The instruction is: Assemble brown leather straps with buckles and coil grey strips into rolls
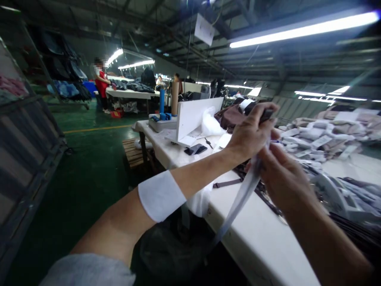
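My left hand (251,129) is raised above the worktable, its fingers closed round a small black object (266,115) whose kind I cannot make out. Just below it, my right hand (281,169) pinches a whitish translucent strip (242,196). The strip hangs from between my hands down past the table's edge. Both hands are close together, and the fingers partly hide what lies between them. A white band (161,196) is wrapped round my left forearm.
The white worktable (250,238) carries a phone (195,149), an upright white board (195,119) and brown fabric (233,115). Bundled pale garments (321,131) are heaped at right. A wooden pallet (133,153) lies on the green floor; a person in red (101,83) stands far back.
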Available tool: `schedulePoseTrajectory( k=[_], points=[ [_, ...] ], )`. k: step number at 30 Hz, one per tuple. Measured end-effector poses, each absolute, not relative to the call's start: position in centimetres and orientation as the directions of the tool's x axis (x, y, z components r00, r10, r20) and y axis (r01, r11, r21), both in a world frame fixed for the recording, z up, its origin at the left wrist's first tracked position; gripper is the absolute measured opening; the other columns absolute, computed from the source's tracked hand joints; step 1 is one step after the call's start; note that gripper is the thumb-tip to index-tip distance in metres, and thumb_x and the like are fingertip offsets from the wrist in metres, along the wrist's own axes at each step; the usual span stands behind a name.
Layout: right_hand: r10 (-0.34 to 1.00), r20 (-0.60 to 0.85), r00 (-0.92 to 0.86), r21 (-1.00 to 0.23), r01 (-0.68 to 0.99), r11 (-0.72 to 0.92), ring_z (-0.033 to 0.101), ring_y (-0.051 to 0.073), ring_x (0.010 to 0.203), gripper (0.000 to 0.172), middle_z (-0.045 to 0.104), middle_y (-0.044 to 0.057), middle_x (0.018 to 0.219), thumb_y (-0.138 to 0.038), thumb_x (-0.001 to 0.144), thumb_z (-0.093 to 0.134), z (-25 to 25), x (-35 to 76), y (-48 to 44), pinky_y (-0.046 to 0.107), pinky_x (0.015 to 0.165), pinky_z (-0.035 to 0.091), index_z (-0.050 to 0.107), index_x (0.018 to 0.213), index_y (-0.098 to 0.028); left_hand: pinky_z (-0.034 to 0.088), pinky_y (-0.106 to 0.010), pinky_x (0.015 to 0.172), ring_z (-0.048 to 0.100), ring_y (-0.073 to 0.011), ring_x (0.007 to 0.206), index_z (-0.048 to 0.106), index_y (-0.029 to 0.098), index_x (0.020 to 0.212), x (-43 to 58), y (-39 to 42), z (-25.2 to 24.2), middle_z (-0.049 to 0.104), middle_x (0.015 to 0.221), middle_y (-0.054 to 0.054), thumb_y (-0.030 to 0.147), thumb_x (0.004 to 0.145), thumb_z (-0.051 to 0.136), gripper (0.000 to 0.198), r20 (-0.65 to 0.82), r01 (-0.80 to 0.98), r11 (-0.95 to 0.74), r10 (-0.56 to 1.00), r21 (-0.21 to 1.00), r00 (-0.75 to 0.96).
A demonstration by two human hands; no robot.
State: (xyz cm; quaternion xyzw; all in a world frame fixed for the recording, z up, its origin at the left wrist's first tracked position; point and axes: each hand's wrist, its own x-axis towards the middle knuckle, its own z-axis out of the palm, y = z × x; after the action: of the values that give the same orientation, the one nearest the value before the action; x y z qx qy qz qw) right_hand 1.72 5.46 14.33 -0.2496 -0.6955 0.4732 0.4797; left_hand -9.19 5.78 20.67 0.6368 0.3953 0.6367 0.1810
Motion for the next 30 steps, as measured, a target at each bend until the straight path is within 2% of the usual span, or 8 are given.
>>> schedulePoseTrajectory(
  k=[4,8,12,15,21,23,26,30],
  points=[
    [0.867,0.344,-0.361,-0.937,-0.198,0.289,0.041,0.008,0.048,0.030,0.051,-0.003,0.058,-0.046,0.080,0.060,14.2,1.0,5.0,0.019,0.042,0.031,0.056,0.073,-0.016,0.037,-0.016,0.041,0.045,-0.0066,0.039,0.041,0.022,0.101,-9.7,4.5,19.1,0.061,0.064,0.002,0.039,0.089,0.039,0.021,0.566,0.005,-0.569,0.817,0.822,-0.113],
    [0.864,0.386,-0.324,-0.917,-0.233,0.323,0.036,0.006,0.045,0.031,0.046,-0.005,0.053,-0.044,0.082,0.057,13.9,1.1,4.6,0.018,0.042,0.027,0.052,0.070,-0.017,0.042,-0.016,0.048,0.057,-0.0095,0.052,0.042,0.020,0.092,-9.5,3.2,19.6,0.061,0.066,0.001,0.035,0.088,0.042,0.016,0.453,-0.169,-0.467,0.884,0.868,-0.114],
    [0.858,0.342,-0.383,-0.939,-0.181,0.293,0.032,0.005,0.041,0.032,0.041,-0.007,0.050,-0.045,0.082,0.056,13.9,2.3,4.5,0.017,0.038,0.023,0.050,0.069,-0.017,0.048,-0.020,0.064,0.063,-0.0124,0.073,0.048,0.016,0.087,-9.9,2.1,19.7,0.063,0.078,-0.003,0.031,0.085,0.048,0.014,0.374,-0.190,-0.378,0.926,0.906,-0.054],
    [0.835,0.337,-0.435,-0.940,-0.102,0.326,0.032,0.005,0.041,0.035,0.039,-0.007,0.049,-0.046,0.084,0.053,13.6,3.3,4.4,0.018,0.038,0.022,0.049,0.066,-0.017,0.048,-0.020,0.071,0.062,-0.0109,0.078,0.050,0.014,0.082,-10.6,1.3,19.7,0.064,0.087,-0.006,0.032,0.084,0.050,0.018,0.324,-0.104,-0.325,0.946,0.940,-0.025],
    [0.729,0.445,-0.520,-0.825,0.078,0.559,0.036,0.008,0.047,0.038,0.037,-0.005,0.050,-0.044,0.088,0.046,13.3,5.3,4.2,0.020,0.043,0.025,0.048,0.062,-0.017,0.046,-0.020,0.046,0.061,-0.0163,0.069,0.060,0.012,0.088,-11.9,0.5,22.9,0.062,0.100,-0.014,0.063,0.076,0.047,0.054,0.006,0.281,-0.054,0.986,0.958,0.168],
    [0.674,0.461,-0.577,-0.771,0.116,0.627,0.037,0.008,0.047,0.038,0.038,-0.004,0.050,-0.042,0.090,0.044,13.5,5.9,4.0,0.021,0.044,0.026,0.048,0.062,-0.017,0.040,-0.020,0.037,0.059,-0.0146,0.054,0.061,0.012,0.091,-11.5,0.4,24.0,0.065,0.092,-0.013,0.071,0.070,0.048,0.064,-0.167,0.445,0.049,0.959,0.894,0.231],
    [0.610,0.493,-0.620,-0.714,0.112,0.691,0.039,0.009,0.050,0.035,0.042,-0.004,0.054,-0.039,0.091,0.042,13.7,6.4,3.7,0.021,0.046,0.029,0.053,0.067,-0.017,0.019,-0.018,0.027,0.037,-0.0070,0.029,0.063,0.013,0.081,-10.5,0.0,24.0,0.061,0.058,-0.005,0.074,0.068,0.046,0.064,-0.382,0.617,0.113,0.866,0.778,0.323],
    [0.592,0.482,-0.646,-0.699,0.124,0.705,0.039,0.009,0.049,0.037,0.043,-0.003,0.053,-0.039,0.091,0.040,13.7,6.8,3.4,0.022,0.046,0.029,0.057,0.066,-0.017,0.013,-0.017,0.029,0.025,-0.0035,0.029,0.057,0.014,0.064,-10.0,-0.6,22.1,0.042,0.041,0.004,0.070,0.066,0.054,0.056,-0.470,0.611,0.167,0.798,0.774,0.378]
  ],
)
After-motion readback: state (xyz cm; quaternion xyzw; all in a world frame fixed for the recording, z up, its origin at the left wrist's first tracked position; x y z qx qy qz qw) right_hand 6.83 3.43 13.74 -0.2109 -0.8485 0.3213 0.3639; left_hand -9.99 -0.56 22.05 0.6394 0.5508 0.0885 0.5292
